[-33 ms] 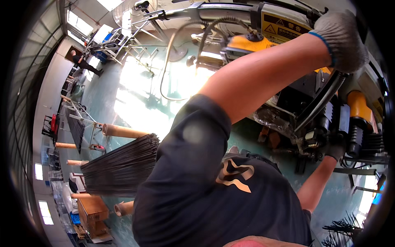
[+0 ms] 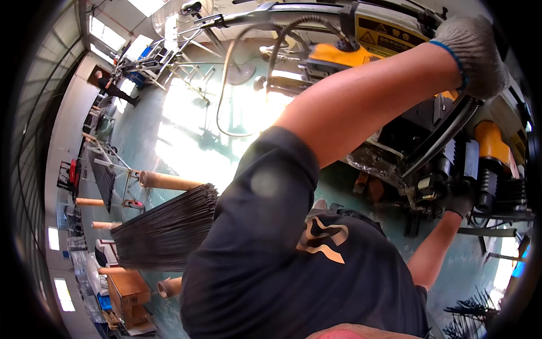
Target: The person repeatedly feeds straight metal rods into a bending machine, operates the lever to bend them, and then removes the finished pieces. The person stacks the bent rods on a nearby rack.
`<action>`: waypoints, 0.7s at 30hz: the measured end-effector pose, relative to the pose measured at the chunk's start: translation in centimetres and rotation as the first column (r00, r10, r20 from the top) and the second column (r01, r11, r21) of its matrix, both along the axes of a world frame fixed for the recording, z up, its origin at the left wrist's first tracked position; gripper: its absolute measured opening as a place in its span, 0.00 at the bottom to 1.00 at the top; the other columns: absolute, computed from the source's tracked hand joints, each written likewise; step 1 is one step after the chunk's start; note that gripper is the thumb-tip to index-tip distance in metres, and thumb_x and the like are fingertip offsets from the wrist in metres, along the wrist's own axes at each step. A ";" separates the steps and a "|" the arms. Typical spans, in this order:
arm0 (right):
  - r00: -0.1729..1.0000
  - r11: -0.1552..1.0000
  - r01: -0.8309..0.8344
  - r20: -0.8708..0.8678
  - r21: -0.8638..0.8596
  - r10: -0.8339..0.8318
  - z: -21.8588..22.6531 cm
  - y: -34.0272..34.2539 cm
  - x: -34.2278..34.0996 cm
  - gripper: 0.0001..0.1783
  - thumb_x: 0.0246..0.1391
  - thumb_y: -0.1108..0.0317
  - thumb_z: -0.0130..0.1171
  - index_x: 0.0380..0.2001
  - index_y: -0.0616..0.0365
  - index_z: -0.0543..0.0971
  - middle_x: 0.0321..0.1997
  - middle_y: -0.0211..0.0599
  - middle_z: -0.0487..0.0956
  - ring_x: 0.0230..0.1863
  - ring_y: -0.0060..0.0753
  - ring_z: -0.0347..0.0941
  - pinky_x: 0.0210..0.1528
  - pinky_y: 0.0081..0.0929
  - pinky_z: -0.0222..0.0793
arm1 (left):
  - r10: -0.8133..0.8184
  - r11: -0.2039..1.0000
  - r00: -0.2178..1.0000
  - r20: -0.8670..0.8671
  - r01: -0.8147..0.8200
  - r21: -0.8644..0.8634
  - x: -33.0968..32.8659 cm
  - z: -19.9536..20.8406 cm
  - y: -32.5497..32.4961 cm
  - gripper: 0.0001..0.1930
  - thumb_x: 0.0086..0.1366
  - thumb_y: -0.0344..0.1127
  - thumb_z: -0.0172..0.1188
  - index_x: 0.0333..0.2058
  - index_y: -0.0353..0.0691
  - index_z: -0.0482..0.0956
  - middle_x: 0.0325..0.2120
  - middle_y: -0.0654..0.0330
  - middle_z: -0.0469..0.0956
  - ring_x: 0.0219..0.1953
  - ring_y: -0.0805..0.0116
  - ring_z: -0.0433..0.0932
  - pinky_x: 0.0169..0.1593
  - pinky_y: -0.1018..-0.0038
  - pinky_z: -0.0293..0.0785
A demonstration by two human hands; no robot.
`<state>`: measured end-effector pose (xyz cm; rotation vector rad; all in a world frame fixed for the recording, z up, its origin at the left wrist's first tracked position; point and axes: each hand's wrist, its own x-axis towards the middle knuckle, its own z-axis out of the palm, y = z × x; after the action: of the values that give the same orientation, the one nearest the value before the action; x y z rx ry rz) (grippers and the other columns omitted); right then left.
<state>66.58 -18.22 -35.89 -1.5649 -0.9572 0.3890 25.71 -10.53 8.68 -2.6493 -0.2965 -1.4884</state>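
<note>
My left hand (image 2: 475, 59), in a grey knit glove with a blue cuff, reaches across to the upper right of the machine. It is beside the machine's upper frame, and its fingers are turned away from view. Lower down, my right hand (image 2: 462, 200), in a dark-looking glove, is in shadow among the machine's black metal parts. A yellow cylinder (image 2: 490, 141) with a black ribbed lower part stands close above it. Whether that hand grips anything is hidden. Below my left forearm, a black hose (image 2: 443, 141) runs down the machine.
A yellow warning plate (image 2: 389, 35) and a yellow machine part (image 2: 339, 55) are beyond my left forearm. On the left, a bundle of thin black rods (image 2: 166, 231) lies across cardboard tubes (image 2: 169, 181). Brown cartons (image 2: 129, 288) stand nearby. Another person (image 2: 113, 87) is far off.
My left hand has shifted slightly to the right and down against the machine. The right hand stays by the same machine parts.
</note>
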 end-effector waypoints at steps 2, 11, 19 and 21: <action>0.728 0.954 -0.079 -0.638 0.288 0.252 -1.3 -0.7 4.3 0.09 0.68 0.64 0.51 0.36 0.57 0.75 0.35 0.36 0.80 0.39 0.32 0.79 0.44 0.38 0.78 | -0.016 0.999 0.999 -0.046 0.017 0.032 2.4 0.6 -0.1 0.12 0.66 0.34 0.60 0.41 0.29 0.81 0.40 0.42 0.84 0.41 0.51 0.86 0.43 0.63 0.83; 0.519 0.842 0.506 0.846 -0.188 -0.123 7.9 -2.1 -6.7 0.29 0.47 0.58 0.69 0.54 0.54 0.80 0.41 0.51 0.85 0.42 0.57 0.83 0.47 0.49 0.78 | -0.074 0.851 0.992 -0.098 0.012 -0.525 9.0 2.3 0.0 0.13 0.63 0.35 0.63 0.39 0.28 0.80 0.30 0.54 0.79 0.32 0.65 0.80 0.36 0.68 0.78; 0.885 0.953 0.303 -0.375 0.017 -0.275 12.0 -0.2 -10.2 0.12 0.61 0.63 0.65 0.42 0.60 0.83 0.35 0.37 0.84 0.32 0.28 0.81 0.35 0.28 0.77 | -0.232 0.713 0.972 -0.022 0.155 -0.683 4.8 1.0 8.1 0.18 0.62 0.40 0.71 0.49 0.39 0.85 0.40 0.52 0.87 0.45 0.59 0.88 0.55 0.63 0.82; 0.476 0.942 0.331 -0.871 0.052 -0.119 14.2 -0.1 -11.6 0.12 0.59 0.64 0.68 0.41 0.59 0.83 0.34 0.36 0.84 0.27 0.27 0.79 0.31 0.26 0.74 | -0.232 0.729 0.972 -0.030 0.154 -0.667 4.6 0.8 8.3 0.25 0.64 0.53 0.69 0.50 0.39 0.85 0.39 0.54 0.86 0.46 0.60 0.87 0.55 0.64 0.81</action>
<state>54.95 -18.31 -21.66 -1.0325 0.0271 0.7562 30.28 -2.23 9.46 -3.4024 -0.6722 -1.4844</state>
